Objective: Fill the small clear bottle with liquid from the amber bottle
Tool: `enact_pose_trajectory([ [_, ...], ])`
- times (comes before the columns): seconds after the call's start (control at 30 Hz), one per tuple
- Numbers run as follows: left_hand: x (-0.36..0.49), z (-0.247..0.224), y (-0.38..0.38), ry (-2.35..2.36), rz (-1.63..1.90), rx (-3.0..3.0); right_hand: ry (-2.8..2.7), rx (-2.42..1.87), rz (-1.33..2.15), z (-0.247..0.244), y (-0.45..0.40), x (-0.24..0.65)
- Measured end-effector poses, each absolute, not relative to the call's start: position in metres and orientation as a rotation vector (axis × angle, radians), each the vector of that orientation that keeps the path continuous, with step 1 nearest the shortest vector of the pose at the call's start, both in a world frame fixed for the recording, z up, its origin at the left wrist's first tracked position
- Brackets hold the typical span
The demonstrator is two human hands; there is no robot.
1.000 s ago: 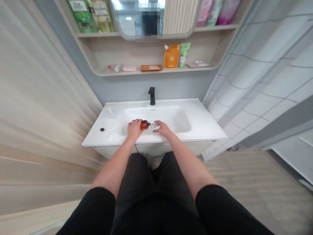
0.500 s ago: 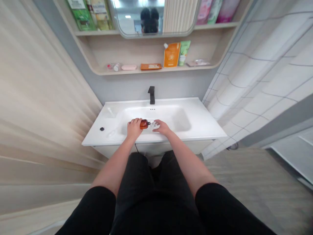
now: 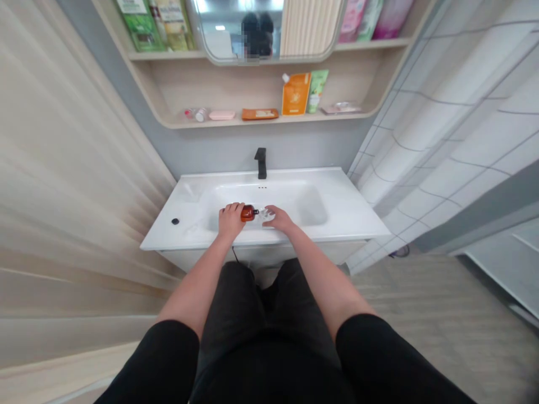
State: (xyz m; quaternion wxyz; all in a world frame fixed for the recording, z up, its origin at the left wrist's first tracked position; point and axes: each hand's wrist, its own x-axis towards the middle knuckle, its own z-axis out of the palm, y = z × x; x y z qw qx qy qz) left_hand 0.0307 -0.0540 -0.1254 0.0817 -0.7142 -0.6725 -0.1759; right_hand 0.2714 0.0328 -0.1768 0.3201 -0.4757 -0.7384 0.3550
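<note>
My left hand (image 3: 231, 219) is closed round a brown bottle (image 3: 248, 213) that lies on its side over the white sink (image 3: 314, 205). The bottle's narrow dark neck points right. Just past that neck, my right hand (image 3: 278, 218) curls round a small clear container (image 3: 265, 214), whose opening faces the bottle. Neck and container meet or nearly meet; I cannot tell if they touch. Whether any liquid passes between them is too small to make out. On the counter to the left sits a small round black cap (image 3: 175, 221).
Behind the sink stands a black faucet (image 3: 261, 163). Above it, a shelf (image 3: 227, 124) carries an orange pouch (image 3: 296, 94), a green tube (image 3: 317, 91), an orange packet (image 3: 260, 114) and a pink bar (image 3: 222, 115). Faint clear items lie on the counter's left side. A curtain (image 3: 76, 168) hangs at left.
</note>
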Motion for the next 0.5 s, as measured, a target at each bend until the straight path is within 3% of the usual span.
enact_pose_trajectory([
  [0.5, 0.0319, -0.1228, -0.0559, -2.03, -0.513, -2.136, -1.939, -1.244, 0.934, -0.1791, 0.0346, 0.2721],
])
